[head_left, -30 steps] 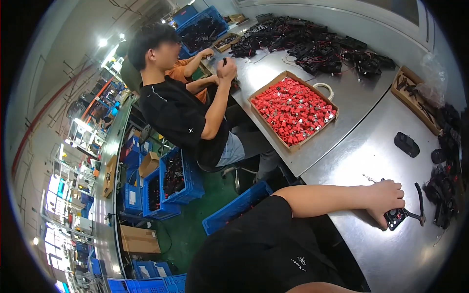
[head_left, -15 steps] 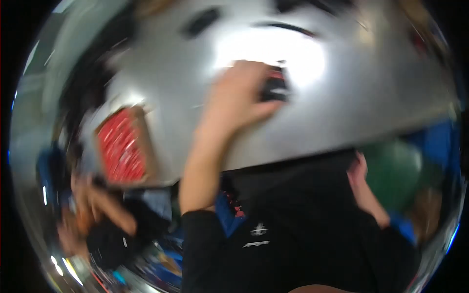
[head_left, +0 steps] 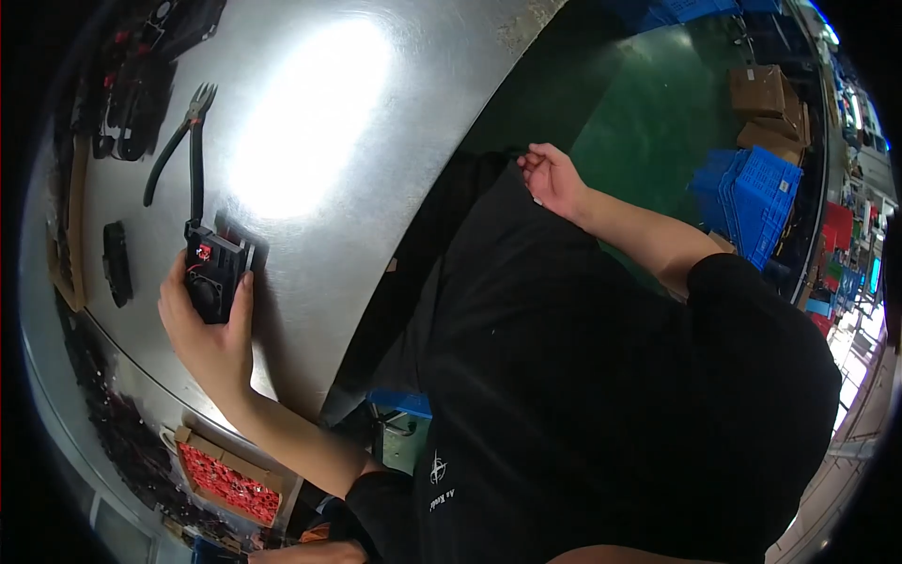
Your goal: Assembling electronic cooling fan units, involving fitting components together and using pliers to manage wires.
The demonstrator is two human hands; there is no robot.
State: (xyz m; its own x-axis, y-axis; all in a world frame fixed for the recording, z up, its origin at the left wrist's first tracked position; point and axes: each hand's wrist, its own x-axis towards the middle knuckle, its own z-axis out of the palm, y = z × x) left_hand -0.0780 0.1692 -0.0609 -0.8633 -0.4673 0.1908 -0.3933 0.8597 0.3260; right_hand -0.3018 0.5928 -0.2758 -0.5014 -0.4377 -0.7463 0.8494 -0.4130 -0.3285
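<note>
My left hand (head_left: 211, 329) grips a black plastic housing with a small round fan (head_left: 205, 296) and a red part near its top, tilted on the metal table (head_left: 366, 179). Thumb and fingers clasp opposite sides of it. Just beyond lie cutting pliers (head_left: 195, 122) with dark handles, jaws pointing away. Left of the hand sits a small black elongated part (head_left: 116, 263). My right hand (head_left: 554, 183) hovers off the table beside my black clothing, palm showing and fingers loosely curled; nothing is visible in it.
Black assemblies (head_left: 136, 99) line the far left. A cardboard box of small red parts (head_left: 228, 481) stands at lower left, near another person's arm (head_left: 310, 553). Blue crates (head_left: 752, 202) and brown cartons (head_left: 766, 99) are on the green floor to the right.
The view has swung right, bringing crates and floor into sight. My left hand still holds the fan housing, now turned so its fan shows. The right hand's fingers have curled.
</note>
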